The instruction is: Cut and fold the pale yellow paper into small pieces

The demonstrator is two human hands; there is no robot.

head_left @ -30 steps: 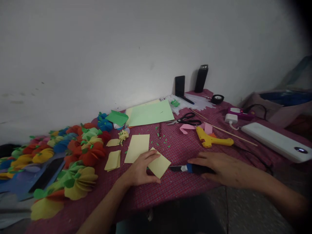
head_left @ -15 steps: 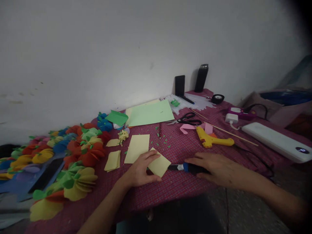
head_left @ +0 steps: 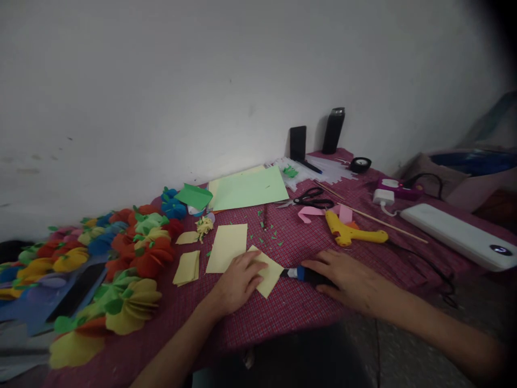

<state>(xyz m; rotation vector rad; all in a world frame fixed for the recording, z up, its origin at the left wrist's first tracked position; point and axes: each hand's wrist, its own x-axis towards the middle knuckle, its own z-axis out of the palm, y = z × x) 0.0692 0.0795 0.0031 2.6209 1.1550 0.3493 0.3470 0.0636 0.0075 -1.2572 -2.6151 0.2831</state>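
My left hand presses its curled fingers and thumb on a small piece of pale yellow paper, set at an angle on the cloth. To the right, my right hand is closed over the dark handle of a black tool with a blue collar and a silver part. The tool's left end touches or passes under the paper's corner; which one I cannot tell. Behind my left hand lies a larger yellow paper sheet. A small stack of yellow cut pieces rests left of it.
Colourful paper pumpkins crowd the left side. Farther back lie a light green sheet and black scissors. A yellow glue gun, a wooden stick and a white power bank occupy the right. Green scraps dot the middle.
My left hand's fingers have shifted and curled over the paper, with the thumb drawn in. My right hand and the black tool have slid slightly left.
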